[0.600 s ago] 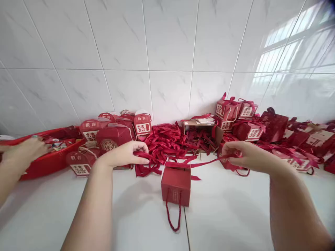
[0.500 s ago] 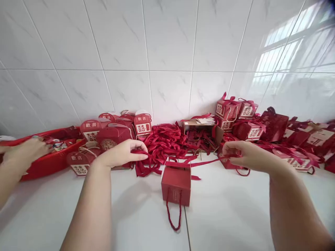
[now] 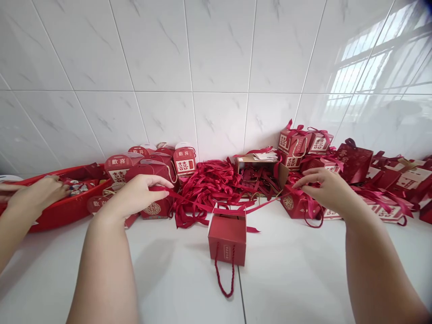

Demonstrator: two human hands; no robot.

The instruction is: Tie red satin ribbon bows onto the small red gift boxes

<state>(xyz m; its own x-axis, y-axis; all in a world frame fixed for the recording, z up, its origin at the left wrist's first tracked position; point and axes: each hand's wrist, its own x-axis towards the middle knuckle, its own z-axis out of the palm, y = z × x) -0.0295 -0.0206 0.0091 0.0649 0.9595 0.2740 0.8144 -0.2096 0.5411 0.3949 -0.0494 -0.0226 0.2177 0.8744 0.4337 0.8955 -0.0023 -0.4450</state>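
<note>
The left hand's (image 3: pixel 137 193) grip pinches one end of a red ribbon (image 3: pixel 224 211), which crosses the handled gift box (image 3: pixel 227 235) at the desk's (image 3: pixel 280 279) near centre; the right hand's (image 3: pixel 326 186) grip pinches the other end. An uneven pull leftward could drag or tip the seemingly light box; rightward, the ribbon might slip off. A co-worker's arm (image 3: pixel 16 225) is cut off at left, the box's far face is hidden, and the ribbon's right end blends into red boxes (image 3: pixel 300 208).

The left hand (image 3: pixel 130 198) hides part of a rear box (image 3: pixel 153 168). The left edge cuts a co-worker's arm (image 3: pixel 16 231). The front box (image 3: pixel 232 229)'s print (image 3: pixel 227 253) is unreadably small.
</note>
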